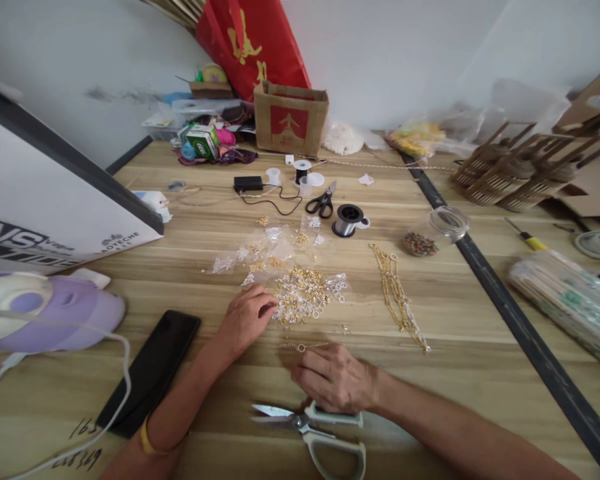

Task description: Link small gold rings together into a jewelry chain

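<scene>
Pinching into bead pile (300, 295), left hand (245, 320) grip nearly closed; right hand (335, 379) grip hidden, cannot tell

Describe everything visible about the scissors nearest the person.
The scissors lie flat on the wooden table, at the near edge between the forearms. The shiny metal blades are slightly parted and point left; the pale grey-green handles, apparently plastic, extend right and toward the viewer, with one large loop and one narrower one. The right hand rests just above them, its heel over the upper handle; whether it touches cannot be told. The left hand is apart from them.
</scene>
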Available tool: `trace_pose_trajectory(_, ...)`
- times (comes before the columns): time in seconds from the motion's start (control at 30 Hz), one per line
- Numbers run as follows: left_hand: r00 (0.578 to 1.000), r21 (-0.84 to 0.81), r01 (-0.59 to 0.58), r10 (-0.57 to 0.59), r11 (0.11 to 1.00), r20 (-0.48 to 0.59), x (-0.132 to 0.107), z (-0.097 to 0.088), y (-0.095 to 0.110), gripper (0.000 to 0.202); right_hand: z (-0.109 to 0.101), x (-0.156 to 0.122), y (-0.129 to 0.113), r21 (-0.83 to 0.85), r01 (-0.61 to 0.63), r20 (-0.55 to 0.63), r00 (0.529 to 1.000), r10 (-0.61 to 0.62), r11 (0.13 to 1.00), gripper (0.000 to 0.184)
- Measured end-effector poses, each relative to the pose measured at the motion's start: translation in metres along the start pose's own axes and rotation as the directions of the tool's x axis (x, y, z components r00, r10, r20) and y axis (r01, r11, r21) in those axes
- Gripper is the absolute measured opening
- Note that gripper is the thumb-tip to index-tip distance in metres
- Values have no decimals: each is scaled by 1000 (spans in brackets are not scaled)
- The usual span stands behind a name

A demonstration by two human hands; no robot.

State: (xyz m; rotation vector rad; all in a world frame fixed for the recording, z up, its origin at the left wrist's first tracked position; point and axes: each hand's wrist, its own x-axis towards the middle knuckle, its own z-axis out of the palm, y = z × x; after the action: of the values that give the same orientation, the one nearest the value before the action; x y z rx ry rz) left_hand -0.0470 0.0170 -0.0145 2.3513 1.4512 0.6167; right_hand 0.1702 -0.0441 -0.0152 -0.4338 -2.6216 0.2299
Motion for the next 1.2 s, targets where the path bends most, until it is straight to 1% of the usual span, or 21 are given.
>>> trace_pose_trajectory(0.27, 1000, -3, 1, -1, 1000, -7, 2, 2, 3, 9, 3, -2, 0, 2, -11, -1, 1000, 11, 1000, 18)
trace_pose_trajectory(0.47, 1000, -7, 15, -15, 1000, 4, 3, 2, 3, 9, 1, -1, 0, 3, 1, -6, 1000, -1, 1000, 14)
trace_pose_trajectory(0.6, 1000, -10, 17, -17, 1000, 15, 3, -2, 3, 10, 1, -1, 0, 14, -4, -20, 1000, 4, 1000, 16)
trace_pose_trajectory(0.73, 998, -14, 23, -23, 1000, 52, 2, -7, 4, 11, 2, -2, 0, 17, -1, -1, 1000, 1, 1000, 20)
trace_pose_trajectory(1.0, 995, 23, 48, -50, 999, 86, 2, -12, 1, 13, 1, -1, 0, 20, -8, -3, 1000, 8, 1000, 19)
trace_pose_trajectory(1.2, 997, 24, 45, -46, 999, 54, 1, -13, -6, 13, 3, -3, 0, 21, -9, -10, 1000, 9, 1000, 19)
